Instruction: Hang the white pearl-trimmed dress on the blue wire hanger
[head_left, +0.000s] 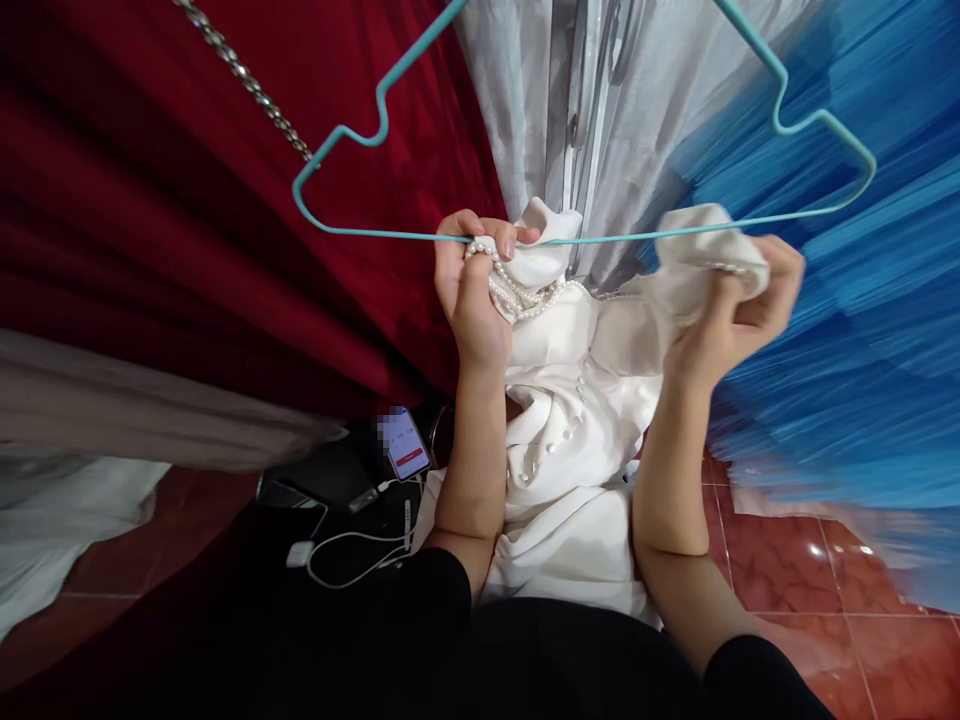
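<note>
Your left hand (478, 315) has its grip closed on the white dress (566, 335) and pearl strands (536, 308), at the turquoise hanger (607, 240)'s bar. Your right hand (731, 335) grip pinches the dress's other beaded edge. Dress runs down between your forearms; phone (405, 443) near left elbow.

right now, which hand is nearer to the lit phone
Left. The left hand, holding the white garment, is above and slightly right of the phone in the picture; the right hand, pinching another part of the garment, is much farther right.
</note>
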